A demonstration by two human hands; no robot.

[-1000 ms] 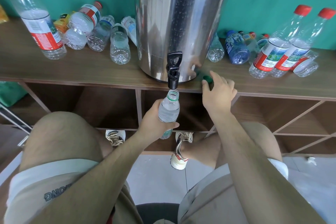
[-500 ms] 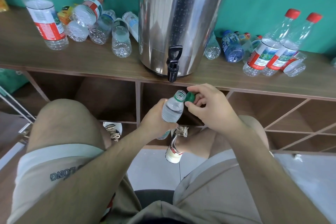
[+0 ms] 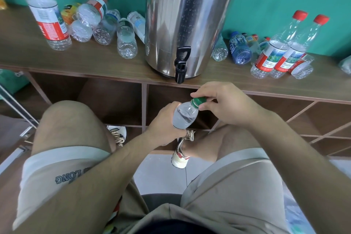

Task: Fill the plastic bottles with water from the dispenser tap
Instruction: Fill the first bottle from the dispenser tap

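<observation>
Nearest, the left hand [image 3: 163,119] is wrapped around the body of a small clear bottle [image 3: 184,115], which tilts its neck toward one o'clock and holds water. The right hand [image 3: 226,104] pinches the green cap [image 3: 198,100] sitting on the bottle's mouth, thumb and fingertips pressed to its sides. Both hands hover above the knees, below the counter [image 3: 95,64] edge. Just beyond, at twelve o'clock, the black tap [image 3: 181,66] hangs from the steel dispenser [image 3: 188,17] over the counter's front lip. At ten o'clock bottles lie beside one standing bottle [image 3: 48,19]; at two o'clock two red-capped bottles [image 3: 281,49] stand together.
</observation>
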